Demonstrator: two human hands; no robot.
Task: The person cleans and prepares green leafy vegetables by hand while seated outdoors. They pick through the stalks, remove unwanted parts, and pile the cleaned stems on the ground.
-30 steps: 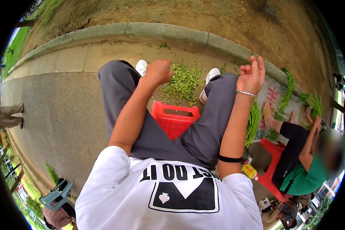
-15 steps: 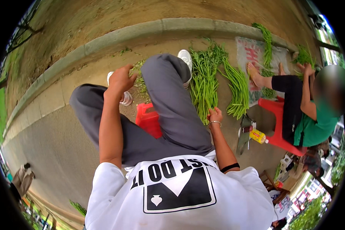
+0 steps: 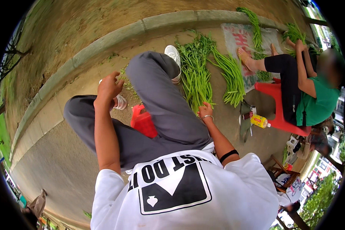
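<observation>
A long pile of green leafy stems (image 3: 197, 76) lies on the ground beside my right shoe, its leaves pointing away from me and its cut ends toward me. At those near ends is my right hand (image 3: 205, 110), fingers curled in and closed on a few stems; the fingertips are partly hidden. My left hand (image 3: 109, 86) is raised over my left shoe, loosely bent, with fingers apart and nothing seen in it. A second bunch of green stems (image 3: 232, 82) rests just right of the pile.
Between my legs stands a red plastic stool (image 3: 143, 122). To the right, a person in green (image 3: 318, 97) sits on another red stool (image 3: 281, 103), handling greens over a printed plastic sheet (image 3: 230, 32). A yellow-labelled bottle (image 3: 260, 121) lies near that stool. A concrete kerb (image 3: 122, 32) curves beyond.
The whole view has shifted, so the greens and kerb appear higher and farther left. My right hand stays at the stem ends, and my left hand remains raised.
</observation>
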